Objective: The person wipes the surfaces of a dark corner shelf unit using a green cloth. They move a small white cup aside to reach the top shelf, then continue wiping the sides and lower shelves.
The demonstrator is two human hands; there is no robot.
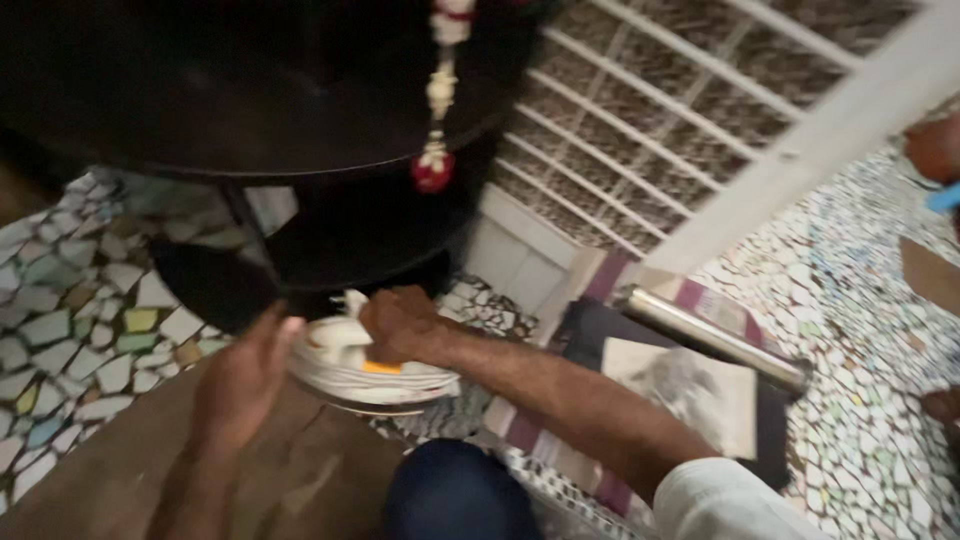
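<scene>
A white round plate (345, 378) with something pale on it sits low at the foot of a big black barrel-like tank (250, 90). My left hand (240, 375) rests on the plate's left rim, fingers together. Over the plate my right hand (400, 325) is closed on a small orange-yellow piece, maybe a sponge (382, 366). The picture is blurred, so details of the plate's contents are unclear.
A garland with white beads and a red tip (437, 120) hangs down the tank. A white metal grille (680, 110) stands behind. A shiny steel cylinder (715, 340) lies on a dark mat (640, 385) on mosaic floor (70, 300). My knee (455, 490) is at the bottom.
</scene>
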